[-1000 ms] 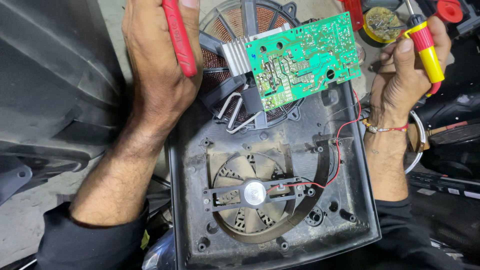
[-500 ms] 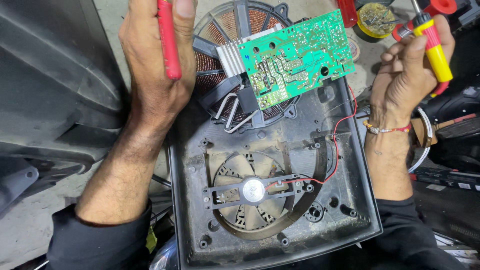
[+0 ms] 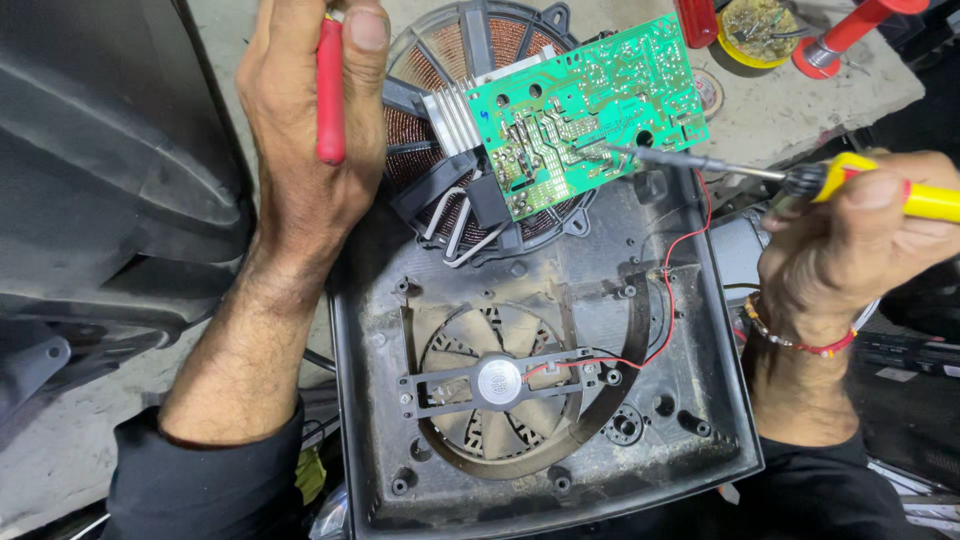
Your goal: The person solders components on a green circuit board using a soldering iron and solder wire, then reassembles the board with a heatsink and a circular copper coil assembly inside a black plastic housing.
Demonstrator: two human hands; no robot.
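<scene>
While the right hand (image 3: 850, 240) grips the yellow-handled soldering iron (image 3: 880, 190) in a closed fist, its tip sits on the solder side of the green circuit board (image 3: 585, 110), upper centre of frame. Left hand (image 3: 305, 130) is curled shut round a red-handled tool (image 3: 330, 85), upper left, held clear of the board. Board is tilted up over the copper coil (image 3: 450, 60), heatsink (image 3: 450, 115) on its left edge. Black housing (image 3: 690, 380) below, fan (image 3: 495, 385) in the middle, red wire (image 3: 675, 250) running from fan up to the board. Looks like joint rework in hand: iron on the pad. Next move, I'd judge, calls for a steady tip on that one joint and the red tool brought in beside it, no bridging to neighbouring pads. Flux tin (image 3: 750, 35) top right
</scene>
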